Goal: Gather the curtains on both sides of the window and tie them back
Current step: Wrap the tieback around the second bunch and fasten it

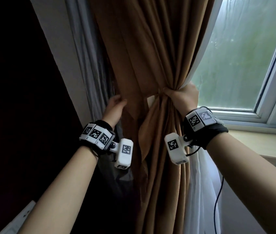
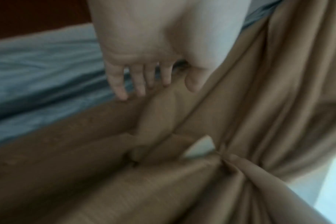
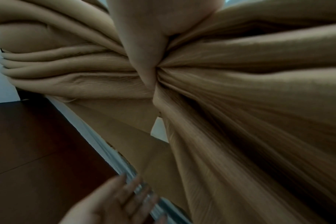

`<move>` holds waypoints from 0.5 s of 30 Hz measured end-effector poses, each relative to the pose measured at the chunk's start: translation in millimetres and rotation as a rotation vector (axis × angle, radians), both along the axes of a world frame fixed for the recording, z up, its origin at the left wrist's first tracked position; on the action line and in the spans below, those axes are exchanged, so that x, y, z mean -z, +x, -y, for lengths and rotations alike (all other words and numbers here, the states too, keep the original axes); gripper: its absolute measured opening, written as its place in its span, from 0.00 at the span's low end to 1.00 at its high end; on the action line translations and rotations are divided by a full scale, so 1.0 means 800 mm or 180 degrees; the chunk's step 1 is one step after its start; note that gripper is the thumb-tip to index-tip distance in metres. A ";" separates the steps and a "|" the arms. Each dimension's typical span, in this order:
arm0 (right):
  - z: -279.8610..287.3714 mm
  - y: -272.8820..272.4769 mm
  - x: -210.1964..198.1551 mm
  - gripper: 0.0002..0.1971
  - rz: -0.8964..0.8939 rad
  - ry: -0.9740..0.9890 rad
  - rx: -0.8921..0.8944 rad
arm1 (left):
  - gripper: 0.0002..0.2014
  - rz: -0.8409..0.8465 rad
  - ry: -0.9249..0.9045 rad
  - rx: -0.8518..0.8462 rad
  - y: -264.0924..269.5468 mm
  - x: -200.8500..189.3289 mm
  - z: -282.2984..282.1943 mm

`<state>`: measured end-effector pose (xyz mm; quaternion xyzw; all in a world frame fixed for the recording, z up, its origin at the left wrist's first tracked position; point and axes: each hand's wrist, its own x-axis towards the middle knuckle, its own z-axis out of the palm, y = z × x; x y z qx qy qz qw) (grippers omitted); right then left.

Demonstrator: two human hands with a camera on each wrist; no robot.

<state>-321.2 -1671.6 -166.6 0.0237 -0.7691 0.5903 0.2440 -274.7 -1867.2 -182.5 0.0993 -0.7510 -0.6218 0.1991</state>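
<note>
A brown curtain (image 1: 147,48) hangs left of the window and is bunched to a narrow waist at mid-height. My right hand (image 1: 184,95) grips that waist from the window side, fingers curled round the folds; in the right wrist view its thumb (image 3: 144,57) presses into the gathered cloth (image 3: 240,75). A knot-like lump of the same cloth (image 1: 163,92) sits just left of the thumb. My left hand (image 1: 119,101) lies on the curtain's left edge with straight fingers (image 2: 142,84) on the fabric (image 2: 259,91), holding nothing. It also shows low in the right wrist view (image 3: 115,201).
A white sheer curtain (image 1: 199,183) hangs right of the brown one; a grey sheer (image 1: 90,56) hangs left of it. The window (image 1: 243,56) and its sill (image 1: 252,139) are at right. A dark wood panel (image 1: 15,81) fills the left. A black cable (image 1: 218,200) dangles from my right wrist.
</note>
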 end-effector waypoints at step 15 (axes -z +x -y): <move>0.009 0.014 -0.001 0.20 -0.0023 0.0167 -0.0159 | 0.29 0.0068 -0.1705 0.0918 0.034 -0.005 -0.095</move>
